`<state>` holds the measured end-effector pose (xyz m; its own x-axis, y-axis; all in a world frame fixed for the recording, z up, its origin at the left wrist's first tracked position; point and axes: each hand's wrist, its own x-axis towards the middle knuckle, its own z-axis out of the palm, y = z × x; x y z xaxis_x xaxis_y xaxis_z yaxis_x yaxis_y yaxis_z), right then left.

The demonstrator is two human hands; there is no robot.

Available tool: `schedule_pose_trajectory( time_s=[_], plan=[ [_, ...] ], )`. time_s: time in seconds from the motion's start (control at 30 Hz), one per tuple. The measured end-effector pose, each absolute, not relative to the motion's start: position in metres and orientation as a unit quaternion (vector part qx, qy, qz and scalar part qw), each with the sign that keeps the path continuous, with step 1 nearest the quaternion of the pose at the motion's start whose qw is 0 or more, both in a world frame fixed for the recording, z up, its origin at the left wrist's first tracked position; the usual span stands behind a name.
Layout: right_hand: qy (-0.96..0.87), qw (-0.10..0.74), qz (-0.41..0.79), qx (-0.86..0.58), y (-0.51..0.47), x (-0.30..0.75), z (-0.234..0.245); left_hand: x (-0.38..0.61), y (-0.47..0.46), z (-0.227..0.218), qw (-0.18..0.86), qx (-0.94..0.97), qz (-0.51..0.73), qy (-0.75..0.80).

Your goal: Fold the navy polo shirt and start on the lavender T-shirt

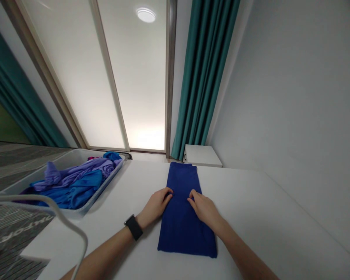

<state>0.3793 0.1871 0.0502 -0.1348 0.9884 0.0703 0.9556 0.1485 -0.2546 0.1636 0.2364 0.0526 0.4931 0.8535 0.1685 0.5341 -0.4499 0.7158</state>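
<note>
A dark blue garment (185,225), folded into a long narrow rectangle, lies flat on the white table (128,249) in front of me. My left hand (156,205), with a black watch (133,227) on its wrist, is at the garment's left edge, its thumb and fingers curled onto the cloth. On the right side, my right hand (204,209) rests over the cloth with its fingers bent in and thumb close to them. Both hands sit at about the same height along the garment; the kind of garment is not clear.
At left stands a pale plastic bin (89,208) of crumpled purple and blue clothes (81,182). A white cable (61,216) loops across the lower left. A small white cabinet (202,154) stands beyond the far edge, near a teal curtain (205,77). A grey wall (294,97) borders the right.
</note>
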Motion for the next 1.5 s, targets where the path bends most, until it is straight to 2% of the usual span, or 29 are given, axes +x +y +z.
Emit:
schedule_pose_trajectory(
  time_s=[0.13, 0.2, 0.27, 0.53, 0.83, 1.1, 1.27, 1.5],
  plan=[
    [-0.746, 0.121, 0.063, -0.652, 0.185, 0.378, 0.047, 0.163, 0.219, 0.066, 0.184, 0.83, 0.268, 0.453],
    [-0.747, 0.12, 0.058, -0.652, 0.185, 0.377, 0.047, 0.166, 0.201, 0.075, 0.112, 0.863, 0.258, 0.42],
    [-0.749, 0.117, 0.057, -0.65, 0.184, 0.378, 0.046, 0.17, 0.184, 0.079, 0.084, 0.9, 0.227, 0.361],
    [-0.749, 0.115, 0.055, -0.65, 0.179, 0.382, 0.042, 0.174, 0.165, 0.046, 0.066, 0.934, 0.155, 0.314],
    [-0.744, 0.117, 0.04, -0.656, 0.179, 0.377, 0.04, 0.173, 0.159, 0.046, 0.043, 0.935, 0.141, 0.324],
    [-0.761, 0.132, -0.1, -0.628, 0.157, 0.37, 0.067, 0.161, 0.17, 0.054, 0.082, 0.914, 0.194, 0.348],
    [-0.811, 0.136, -0.046, -0.568, 0.129, 0.359, 0.057, 0.138, 0.183, 0.066, 0.113, 0.854, 0.257, 0.438],
    [-0.823, 0.102, 0.04, -0.557, 0.126, 0.36, 0.044, 0.143, 0.157, 0.051, 0.057, 0.914, 0.178, 0.361]
  ],
)
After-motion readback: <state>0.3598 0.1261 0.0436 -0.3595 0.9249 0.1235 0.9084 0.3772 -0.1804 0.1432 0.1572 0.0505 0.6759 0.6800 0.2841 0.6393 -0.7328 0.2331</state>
